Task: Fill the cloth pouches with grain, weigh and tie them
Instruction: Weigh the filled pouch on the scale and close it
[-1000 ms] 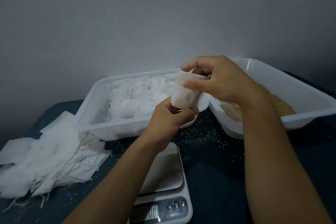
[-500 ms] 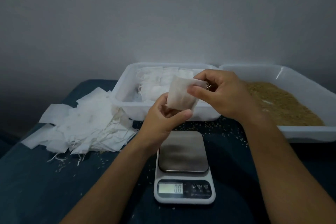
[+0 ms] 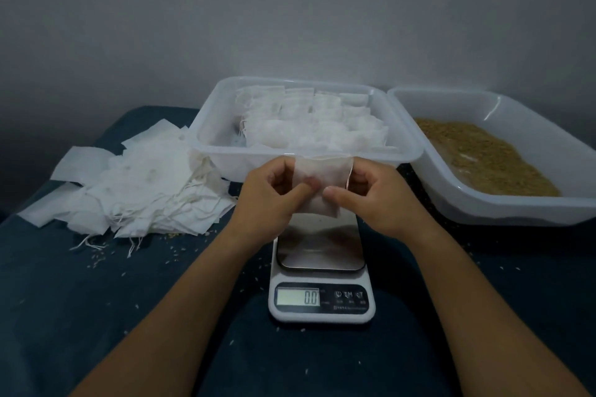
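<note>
The cloth pouch (image 3: 317, 184) is held in the air between both hands, directly above the far edge of the steel platform of the scale (image 3: 321, 267). The left hand (image 3: 269, 195) pinches the pouch's left side, thumb on the near face and curled fingers behind it. The right hand (image 3: 375, 196) pinches the right side in the same way, thumb tip on the near face close to the left thumb. The pouch hangs flat, its top edge level. A thin drawstring runs down the right edge of the pouch.

The scale platform carries nothing; its display reads 0.0. Beyond the scale, touching distance behind the pouch, stands a clear tray of filled pouches (image 3: 303, 126) packed in rows. To the right of the scale, a second tray (image 3: 503, 203) holds loose grain (image 3: 483, 158). To the left of the scale lies a pile of empty pouches (image 3: 135, 187) with trailing strings. Stray grains are scattered over the dark tabletop (image 3: 96, 316) around the scale.
</note>
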Demonstrator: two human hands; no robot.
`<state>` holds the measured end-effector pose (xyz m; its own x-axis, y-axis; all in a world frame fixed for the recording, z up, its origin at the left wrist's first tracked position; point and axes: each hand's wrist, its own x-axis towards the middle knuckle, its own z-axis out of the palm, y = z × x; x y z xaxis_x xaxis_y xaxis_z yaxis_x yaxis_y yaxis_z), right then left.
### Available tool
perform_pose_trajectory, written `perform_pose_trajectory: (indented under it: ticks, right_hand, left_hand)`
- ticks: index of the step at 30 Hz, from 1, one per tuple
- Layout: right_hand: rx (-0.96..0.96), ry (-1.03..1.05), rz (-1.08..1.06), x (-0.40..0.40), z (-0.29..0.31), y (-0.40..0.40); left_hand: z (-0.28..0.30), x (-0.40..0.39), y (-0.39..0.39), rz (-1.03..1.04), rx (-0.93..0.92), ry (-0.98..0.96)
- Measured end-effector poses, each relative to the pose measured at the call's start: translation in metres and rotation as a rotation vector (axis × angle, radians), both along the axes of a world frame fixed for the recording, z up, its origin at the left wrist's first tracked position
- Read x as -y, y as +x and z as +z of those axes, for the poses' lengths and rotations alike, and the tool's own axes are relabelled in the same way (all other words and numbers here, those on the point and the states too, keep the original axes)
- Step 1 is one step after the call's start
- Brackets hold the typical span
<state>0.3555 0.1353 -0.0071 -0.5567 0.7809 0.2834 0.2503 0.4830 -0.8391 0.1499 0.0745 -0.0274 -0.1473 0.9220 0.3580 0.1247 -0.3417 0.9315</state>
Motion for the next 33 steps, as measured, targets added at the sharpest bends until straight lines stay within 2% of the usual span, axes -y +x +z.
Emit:
perform_pose_trajectory:
  ticks: [5, 10, 16, 22, 26, 30, 33]
  right_hand:
    - [0.038, -0.049, 0.0, 0.0, -0.004, 0.003]
    - [0.191, -0.029, -0.03, -0.005, -0.007, 0.006]
    - [0.297, -0.054, -0.024, -0.005, -0.005, 0.008]
    - [0.483, 0.11, -0.068, -0.009, -0.007, 0.008]
    - [0.426, 0.058, -0.159, -0.018, -0.015, 0.012]
    - [0.363, 0.025, -0.344, -0.033, -0.032, 0.014]
    - [0.358, -0.013, -0.416, -0.042, -0.048, 0.016]
  left_hand:
    - [-0.002, 0.004, -0.009, -0.023, -0.119, -0.017]
    - [-0.008, 0.003, -0.016, -0.021, -0.203, -0.115]
    - [-0.006, 0.006, -0.013, -0.021, -0.308, -0.138]
    - [-0.009, 0.007, -0.013, 0.089, -0.53, -0.128]
    - [-0.015, 0.0, -0.022, 0.161, -0.509, -0.155]
    - [-0.03, -0.015, -0.034, 0.304, -0.418, -0.23]
    - [-0.044, -0.024, -0.045, 0.395, -0.511, -0.31]
